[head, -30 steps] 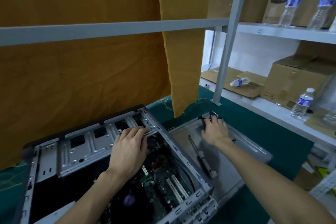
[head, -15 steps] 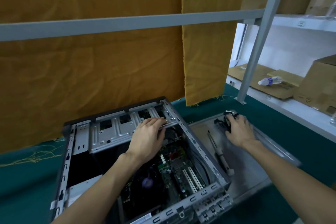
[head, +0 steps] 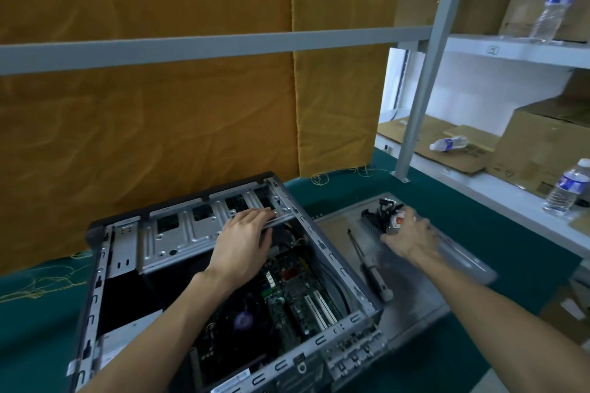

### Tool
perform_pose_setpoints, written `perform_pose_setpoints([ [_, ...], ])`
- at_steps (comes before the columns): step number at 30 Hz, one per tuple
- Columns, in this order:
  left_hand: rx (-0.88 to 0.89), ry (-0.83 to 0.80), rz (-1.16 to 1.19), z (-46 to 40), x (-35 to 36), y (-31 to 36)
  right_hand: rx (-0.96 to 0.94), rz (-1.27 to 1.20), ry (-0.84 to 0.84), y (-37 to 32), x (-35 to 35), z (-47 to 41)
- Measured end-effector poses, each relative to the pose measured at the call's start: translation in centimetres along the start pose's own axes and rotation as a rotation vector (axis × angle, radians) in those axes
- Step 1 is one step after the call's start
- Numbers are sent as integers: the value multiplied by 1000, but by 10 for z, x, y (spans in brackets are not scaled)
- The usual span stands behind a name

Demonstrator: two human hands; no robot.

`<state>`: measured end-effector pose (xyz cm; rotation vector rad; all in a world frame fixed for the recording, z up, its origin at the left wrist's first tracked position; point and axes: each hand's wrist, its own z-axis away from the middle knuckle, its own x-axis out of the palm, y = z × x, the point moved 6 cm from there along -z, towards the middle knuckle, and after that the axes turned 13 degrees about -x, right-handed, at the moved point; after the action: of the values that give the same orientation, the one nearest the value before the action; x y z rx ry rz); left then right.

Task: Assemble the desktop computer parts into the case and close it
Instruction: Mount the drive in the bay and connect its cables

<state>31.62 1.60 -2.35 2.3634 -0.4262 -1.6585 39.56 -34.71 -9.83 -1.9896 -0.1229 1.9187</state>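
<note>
The open computer case (head: 95,281) lies on its side on the green mat, its motherboard (head: 297,300) showing inside. My left hand (head: 245,239) rests on the metal drive-bay bracket (head: 178,233), fingers laid over its edge. To the right lies the grey side panel (head: 415,293) with a screwdriver (head: 370,268) on it. My right hand (head: 412,233) grips a small dark part with cables and a red-and-white label (head: 388,217) at the panel's far end, lifting it slightly.
A grey shelf post (head: 424,86) stands behind the panel. Shelves at the right hold cardboard boxes (head: 542,143) and water bottles (head: 568,188). Orange cloth (head: 159,121) hangs behind the case. Green mat (head: 32,329) extends left and front.
My right hand has closed round the small cabled part and raised it off the panel. The left hand stays on the bracket. The head view shifted.
</note>
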Motion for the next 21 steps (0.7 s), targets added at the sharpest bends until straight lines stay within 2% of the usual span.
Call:
perform_pose_setpoints([
  [12,-24,-4,52,-1,-3,4,-164,289,298,-43,-76,31],
  [16,-115,-55,260,-8,-8,8,-259,272,392,-65,-105,50],
  [21,-261,-190,646,-16,-17,20,-476,12,421,-110,-125,82],
])
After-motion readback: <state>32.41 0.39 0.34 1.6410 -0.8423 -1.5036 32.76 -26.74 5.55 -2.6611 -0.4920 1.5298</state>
